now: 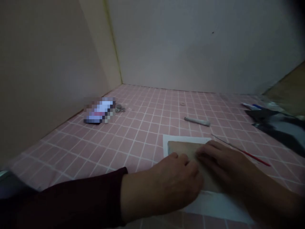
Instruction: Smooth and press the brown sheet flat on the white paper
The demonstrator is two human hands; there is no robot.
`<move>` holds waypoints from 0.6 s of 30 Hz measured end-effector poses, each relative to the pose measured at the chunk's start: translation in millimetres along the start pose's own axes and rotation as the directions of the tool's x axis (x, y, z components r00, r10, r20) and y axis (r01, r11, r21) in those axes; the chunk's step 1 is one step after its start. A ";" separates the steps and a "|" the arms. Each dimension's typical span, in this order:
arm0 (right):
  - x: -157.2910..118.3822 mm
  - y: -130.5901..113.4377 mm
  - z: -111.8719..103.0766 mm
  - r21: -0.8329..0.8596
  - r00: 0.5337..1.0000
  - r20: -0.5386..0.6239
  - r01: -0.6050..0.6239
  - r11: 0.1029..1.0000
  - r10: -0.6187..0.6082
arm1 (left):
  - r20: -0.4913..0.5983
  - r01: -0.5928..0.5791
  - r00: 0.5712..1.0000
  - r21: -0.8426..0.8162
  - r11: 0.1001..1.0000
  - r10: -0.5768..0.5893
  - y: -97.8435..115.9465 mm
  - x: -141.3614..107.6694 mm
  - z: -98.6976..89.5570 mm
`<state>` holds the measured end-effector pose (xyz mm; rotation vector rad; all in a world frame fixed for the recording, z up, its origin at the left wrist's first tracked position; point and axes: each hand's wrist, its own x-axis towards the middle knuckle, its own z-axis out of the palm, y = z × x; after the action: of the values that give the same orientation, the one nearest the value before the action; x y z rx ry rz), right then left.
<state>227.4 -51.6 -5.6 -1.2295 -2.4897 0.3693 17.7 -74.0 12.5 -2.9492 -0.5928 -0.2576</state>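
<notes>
A tan, flat rectangular piece (pixel 183 148) lies on a white sheet (pixel 214 203) near the front of the checked cloth. My left hand (pixel 169 181), in a dark sleeve, rests over the left part of the tan piece with its fingers curled in; what they hold, if anything, is hidden. From the right, my right hand (pixel 221 162) reaches over the piece's right side, its fingers bent together near the surface and slightly blurred. Nothing can be made out between them. A thin red-handled tool (pixel 256 157) lies just beyond my right hand.
A grey tube (pixel 197 121) lies behind the sheet. At the left are a phone (pixel 98 111) and small metal rings (pixel 119 108). A black plastic piece (pixel 274 122) lies at the right. Walls (pixel 178 47) bound the pink checked cloth (pixel 143 127).
</notes>
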 end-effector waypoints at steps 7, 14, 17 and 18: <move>3.0 -1.4 -0.4 -0.026 0.997 0.083 0.000 1.000 0.002 | -0.080 -0.034 0.996 0.007 0.999 0.034 -0.1 -2.8 3.1; 5.8 -9.1 5.0 0.023 1.000 0.016 0.005 1.000 -0.005 | -0.067 -0.030 0.997 0.004 1.000 0.030 -0.4 -1.1 7.2; 3.1 -5.7 2.7 0.008 0.997 0.065 0.044 0.999 -0.045 | -0.055 -0.024 0.998 -0.014 1.000 0.023 -0.3 -1.7 5.2; 1.2 -3.0 0.5 -0.014 0.998 0.046 0.032 0.999 -0.031 | -0.055 -0.029 0.998 -0.019 0.999 0.028 -0.5 -2.1 4.0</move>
<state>224.3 -52.5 -4.7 -1.1995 -2.5516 0.3752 16.2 -73.7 8.2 -2.9567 -0.5435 -0.3420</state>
